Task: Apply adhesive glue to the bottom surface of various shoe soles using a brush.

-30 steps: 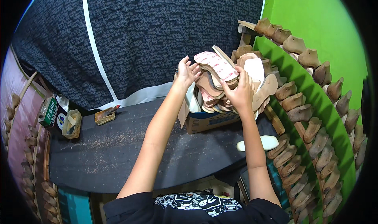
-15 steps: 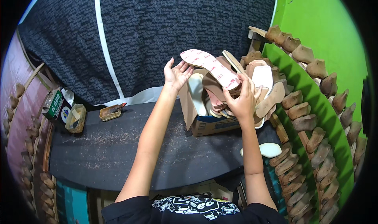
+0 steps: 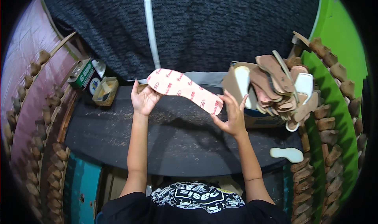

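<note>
Above the black table, an insole (image 3: 181, 88) with a pale pink face and red printing is held aslant between my two hands. Its wide end, at the upper left, rests on the fingers of my left hand (image 3: 143, 100), palm up, thumb standing away from it. My right hand (image 3: 232, 115) grips the narrow end between thumb and fingers, the thumb at the lower edge. To the right, a cardboard box (image 3: 236, 82) overflows with tan, pink and white insoles (image 3: 275, 78). A single white sole-shaped piece (image 3: 286, 154) lies on the table's right side.
The black table (image 3: 114, 149) carries scattered debris. At its left back are a yellowish container (image 3: 105, 92) and a green-and-white box (image 3: 80, 74). Racks of wooden shoe lasts (image 3: 328, 123) line the right, with more lasts (image 3: 55, 165) at left. A dark curtain (image 3: 220, 31) hangs behind.
The insole has moved left, away from the box, and down over the table in both hands. My view has swung left, so the box appears farther right.
</note>
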A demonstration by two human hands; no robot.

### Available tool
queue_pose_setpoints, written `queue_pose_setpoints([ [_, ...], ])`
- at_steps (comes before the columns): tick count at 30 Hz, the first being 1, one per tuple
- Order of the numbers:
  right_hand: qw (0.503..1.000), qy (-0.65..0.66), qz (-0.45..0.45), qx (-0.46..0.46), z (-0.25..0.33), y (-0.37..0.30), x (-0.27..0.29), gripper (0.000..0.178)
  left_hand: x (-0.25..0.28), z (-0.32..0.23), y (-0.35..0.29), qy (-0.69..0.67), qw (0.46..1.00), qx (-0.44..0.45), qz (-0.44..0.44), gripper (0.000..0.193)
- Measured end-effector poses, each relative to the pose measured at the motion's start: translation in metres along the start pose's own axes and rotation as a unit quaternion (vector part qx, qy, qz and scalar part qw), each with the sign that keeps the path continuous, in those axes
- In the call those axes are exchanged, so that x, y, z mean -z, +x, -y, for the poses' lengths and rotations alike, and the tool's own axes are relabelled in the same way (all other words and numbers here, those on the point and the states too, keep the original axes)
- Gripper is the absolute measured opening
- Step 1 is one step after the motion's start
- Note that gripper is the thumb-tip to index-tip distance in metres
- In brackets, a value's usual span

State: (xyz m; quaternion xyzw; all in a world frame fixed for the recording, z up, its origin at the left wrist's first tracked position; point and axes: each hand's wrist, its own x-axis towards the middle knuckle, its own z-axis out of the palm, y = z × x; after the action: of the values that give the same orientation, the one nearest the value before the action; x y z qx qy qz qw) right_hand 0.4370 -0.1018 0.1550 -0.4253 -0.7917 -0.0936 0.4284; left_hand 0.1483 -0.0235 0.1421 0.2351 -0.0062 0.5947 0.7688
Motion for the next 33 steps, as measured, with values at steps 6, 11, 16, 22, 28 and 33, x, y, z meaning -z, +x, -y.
queue_pose_setpoints([
  [6,0.98,0.125,0.146,0.04,0.024,-0.034,-0.103,0.053,0.085,-0.049,-0.105,-0.061,0.991,0.01,-0.116,0.071],
  [11,0.957,0.139,0.25,0.058,0.036,-0.049,-0.16,0.055,0.121,-0.071,-0.148,-0.104,0.977,-0.013,-0.184,0.068],
  [16,0.935,0.165,0.313,0.025,0.047,-0.03,-0.179,0.068,0.135,-0.085,-0.154,-0.091,0.979,-0.018,-0.181,0.068],
  [22,0.873,0.394,0.029,-0.286,0.035,0.019,-0.264,0.055,0.147,-0.089,-0.15,-0.136,0.974,0.002,-0.18,0.067],
  [28,0.684,0.533,-0.057,-0.494,0.011,0.075,-0.329,0.048,0.148,-0.084,-0.141,-0.158,0.972,-0.005,-0.175,0.064],
  [33,0.692,0.539,-0.11,-0.468,0.007,0.087,-0.353,0.03,0.149,-0.095,-0.142,-0.104,0.974,0.015,-0.199,0.064],
])
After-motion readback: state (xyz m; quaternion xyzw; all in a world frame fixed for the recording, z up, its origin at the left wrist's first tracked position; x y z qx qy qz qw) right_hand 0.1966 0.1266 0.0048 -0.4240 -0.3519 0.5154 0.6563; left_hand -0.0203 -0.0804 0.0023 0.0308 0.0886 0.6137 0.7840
